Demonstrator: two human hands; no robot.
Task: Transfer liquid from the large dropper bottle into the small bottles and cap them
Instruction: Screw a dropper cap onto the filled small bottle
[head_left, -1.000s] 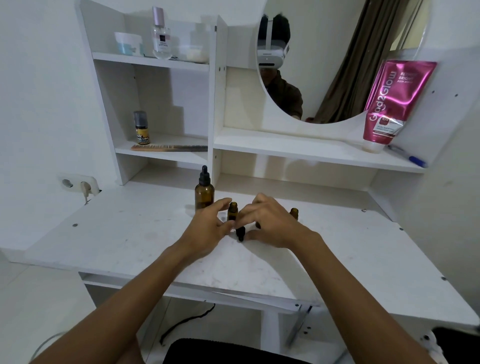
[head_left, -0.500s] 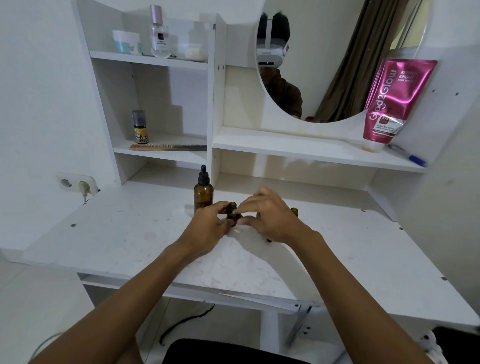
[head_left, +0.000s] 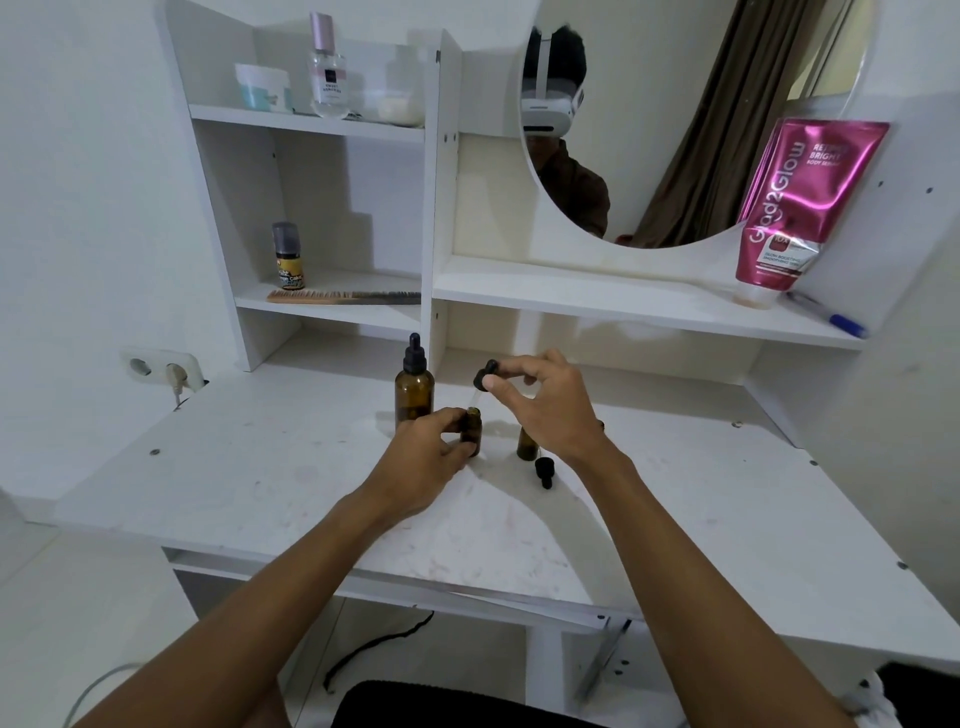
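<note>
The large amber dropper bottle (head_left: 414, 387) with its black dropper cap on stands at the back of the white desk (head_left: 260, 467). Just right of it, my left hand (head_left: 431, 457) grips a small amber bottle (head_left: 472, 428) that stands on the desk with its mouth uncovered. My right hand (head_left: 545, 405) holds a small black dropper cap (head_left: 485, 378) above that bottle, its glass tube pointing down at the mouth. A second small amber bottle (head_left: 526, 444) stands uncapped under my right wrist. Another black dropper cap (head_left: 544, 472) lies on the desk in front of it.
White shelves rise behind the desk with a comb (head_left: 343, 297), a small spray bottle (head_left: 288, 257), jars and a perfume bottle (head_left: 327, 67). A pink tube (head_left: 800, 208) and a pen (head_left: 831, 317) sit on the right shelf under a round mirror. A wall socket (head_left: 166, 370) is at left.
My right hand has lifted the black dropper cap up off the small bottle, and my left hand has closed around that bottle. The second bottle and the loose cap now show.
</note>
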